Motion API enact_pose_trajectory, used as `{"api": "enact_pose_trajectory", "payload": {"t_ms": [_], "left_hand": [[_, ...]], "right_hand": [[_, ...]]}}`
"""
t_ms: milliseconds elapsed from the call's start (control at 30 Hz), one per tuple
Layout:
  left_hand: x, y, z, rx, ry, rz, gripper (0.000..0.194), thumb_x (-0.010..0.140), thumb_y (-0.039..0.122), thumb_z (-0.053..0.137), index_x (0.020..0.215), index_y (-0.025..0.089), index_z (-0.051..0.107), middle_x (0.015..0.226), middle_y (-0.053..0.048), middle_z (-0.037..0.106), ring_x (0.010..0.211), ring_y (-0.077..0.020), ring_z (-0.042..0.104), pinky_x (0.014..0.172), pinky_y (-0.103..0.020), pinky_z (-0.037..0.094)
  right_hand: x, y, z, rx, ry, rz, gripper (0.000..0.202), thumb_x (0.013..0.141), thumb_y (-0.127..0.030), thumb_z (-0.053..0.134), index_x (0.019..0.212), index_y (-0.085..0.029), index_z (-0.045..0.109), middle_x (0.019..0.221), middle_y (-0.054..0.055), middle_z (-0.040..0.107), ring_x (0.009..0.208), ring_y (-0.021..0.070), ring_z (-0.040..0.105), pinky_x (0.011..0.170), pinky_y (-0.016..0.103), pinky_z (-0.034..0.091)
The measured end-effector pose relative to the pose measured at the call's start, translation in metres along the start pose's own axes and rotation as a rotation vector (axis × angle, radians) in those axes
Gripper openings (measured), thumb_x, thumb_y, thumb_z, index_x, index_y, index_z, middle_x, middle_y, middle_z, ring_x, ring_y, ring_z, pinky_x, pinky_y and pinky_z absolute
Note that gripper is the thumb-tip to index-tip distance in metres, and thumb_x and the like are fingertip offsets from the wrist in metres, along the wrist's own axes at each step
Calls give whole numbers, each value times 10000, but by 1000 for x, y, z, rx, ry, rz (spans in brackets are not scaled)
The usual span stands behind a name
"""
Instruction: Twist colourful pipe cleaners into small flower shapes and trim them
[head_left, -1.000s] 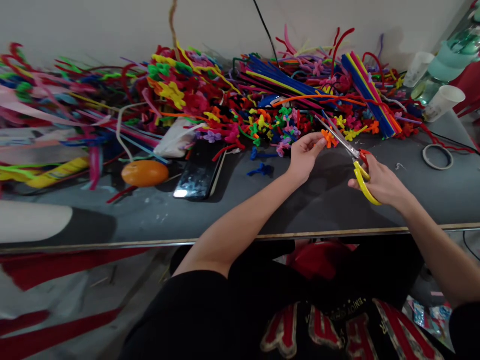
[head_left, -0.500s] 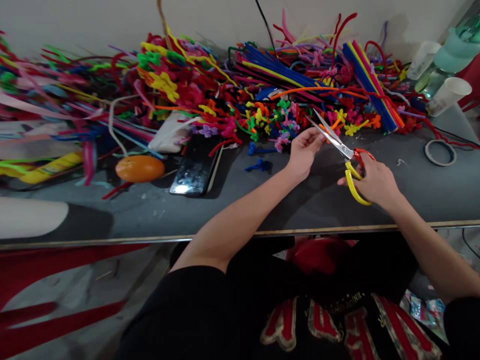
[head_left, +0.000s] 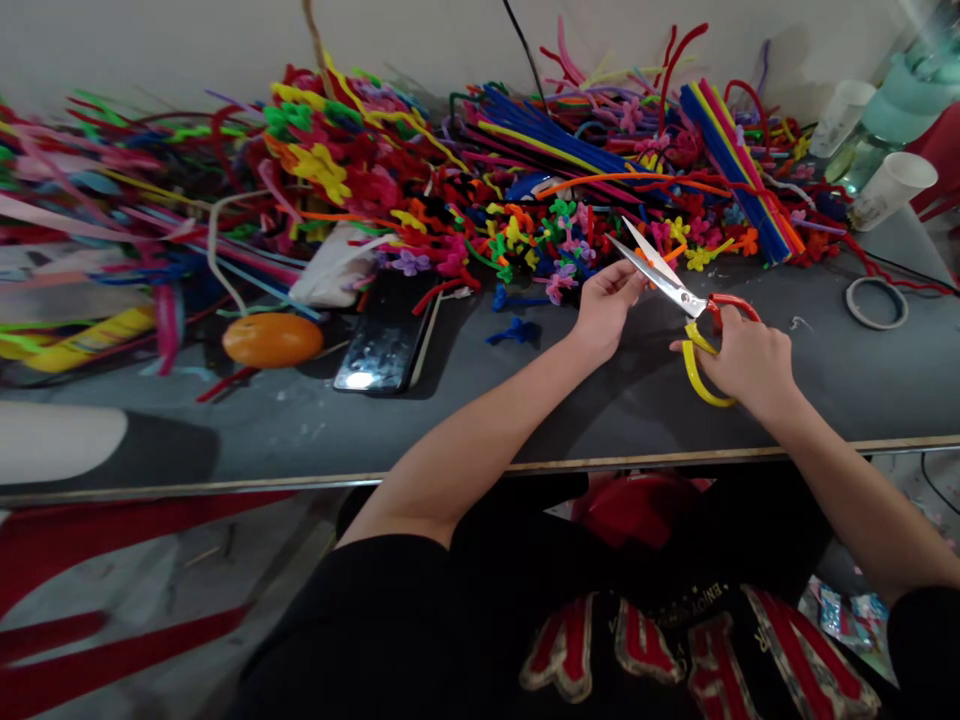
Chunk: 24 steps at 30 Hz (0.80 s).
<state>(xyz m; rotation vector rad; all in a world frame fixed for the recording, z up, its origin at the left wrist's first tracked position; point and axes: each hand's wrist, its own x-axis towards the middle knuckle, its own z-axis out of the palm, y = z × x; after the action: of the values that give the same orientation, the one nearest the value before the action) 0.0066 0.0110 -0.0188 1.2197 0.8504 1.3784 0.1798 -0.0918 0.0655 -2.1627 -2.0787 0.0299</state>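
My right hand (head_left: 752, 362) is closed around the scissors (head_left: 685, 297), which have one red and one yellow handle. Their silver blades stand a little apart and point up and to the left. Close to the blades, my left hand (head_left: 606, 303) pinches a small orange pipe cleaner (head_left: 643, 266), mostly hidden by the fingers and the blades. A blue pipe cleaner piece (head_left: 514, 331) lies on the table left of my left hand. Just beyond the hands are many small pipe cleaner flowers (head_left: 562, 250) in mixed colours.
A heap of pipe cleaners (head_left: 420, 140) runs along the wall. To the left are an orange (head_left: 273, 340) and a phone (head_left: 384, 345). A tape roll (head_left: 877, 303), paper cups (head_left: 896, 188) and a bottle (head_left: 904, 100) stand or lie at the right of the grey table (head_left: 262, 440).
The scissor blades have spread a little wider, and the yellow handle has shifted slightly left. My left hand keeps its pinch. The whole view has shifted slightly.
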Motion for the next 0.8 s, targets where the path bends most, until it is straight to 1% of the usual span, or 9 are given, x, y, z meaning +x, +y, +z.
{"api": "enact_pose_trajectory", "payload": {"t_ms": [133,267,333,467,533,667,733,800], "left_hand": [[-1,2,1,-28,-31,-48,204,872,417,738,830,218,721,722,9,651,600,-75,545,519,-217,423],[-2,3,1,-57,-40,-78,296,816,507,772,782,217,723,697,9,635,595,-75,536,504,-206,424],[-2,2,1,-55,-24,-85,311,800,529,779,790,221,734,695,9,639,598,-75,541,501,-202,425],[0,1,-1,-34,18,-68,293,784,511,801,852,230,755,705,12,661,603,-67,553,510,-191,432],[1,2,-2,-3,43,-47,296,786,503,801,881,227,753,742,5,688,637,-75,584,546,-194,462],[1,4,-3,46,55,-7,282,823,465,775,941,212,737,828,-16,732,778,-116,668,697,-240,546],[0,6,-3,57,51,4,250,838,433,767,941,208,734,845,-20,739,820,-125,686,751,-260,562],[-1,8,-1,56,40,12,218,837,402,771,921,205,732,856,-18,742,831,-125,694,770,-261,565]], "right_hand": [[0,-1,2,-17,7,8,737,806,-836,467,1012,-149,635,732,163,675,725,347,678,655,407,447],[0,-2,4,-24,23,23,721,817,-819,475,1024,-148,638,743,168,682,732,347,685,659,411,454],[-1,-2,3,-34,2,32,710,837,-807,461,1013,-145,649,733,169,682,735,351,690,664,414,455],[2,1,-1,-18,-30,38,710,855,-808,437,953,-149,684,691,163,673,724,355,691,666,420,450],[6,6,-4,32,-10,42,710,841,-823,446,916,-165,702,678,153,670,710,347,685,657,417,447],[16,23,-8,82,63,113,672,832,-809,487,864,-183,729,665,153,667,728,346,681,647,417,455],[22,33,-10,51,64,163,635,805,-791,552,840,-185,737,674,162,671,763,361,683,654,429,463],[27,44,-13,2,28,190,596,753,-774,629,813,-193,745,692,165,680,786,371,680,656,437,467]]}}
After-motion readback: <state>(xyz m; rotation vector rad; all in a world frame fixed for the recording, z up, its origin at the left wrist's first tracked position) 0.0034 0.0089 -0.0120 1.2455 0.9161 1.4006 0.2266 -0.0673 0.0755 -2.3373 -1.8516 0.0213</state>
